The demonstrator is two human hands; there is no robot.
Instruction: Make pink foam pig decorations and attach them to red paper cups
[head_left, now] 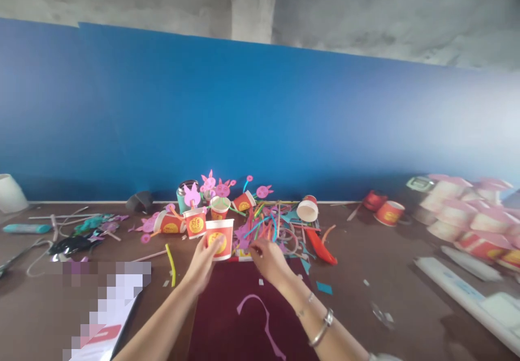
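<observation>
My left hand (202, 266) is wrapped round a red and white paper cup (225, 237) with a yellow round mark, held upright. My right hand (268, 260) is just right of the cup, at the near edge of a heap of coloured paper strips (274, 223). Its fingers are curled together, and whatever is in them cannot be made out. Behind the held cup stand another paper cup (195, 223) and a further one (220, 208), with pink animal-face cutouts (192, 194) rising above them. A curved pink paper strip (267, 317) lies below my right hand on a dark red mat (227, 317).
Stacked paper cups (467, 209) fill the right side, by a long white packet (450, 282). Red scissors handles (320, 246) lie right of the heap. Teal and purple scraps (95, 223) and a turquoise tube (26, 229) are at left. A blue wall panel (244, 117) closes off the back.
</observation>
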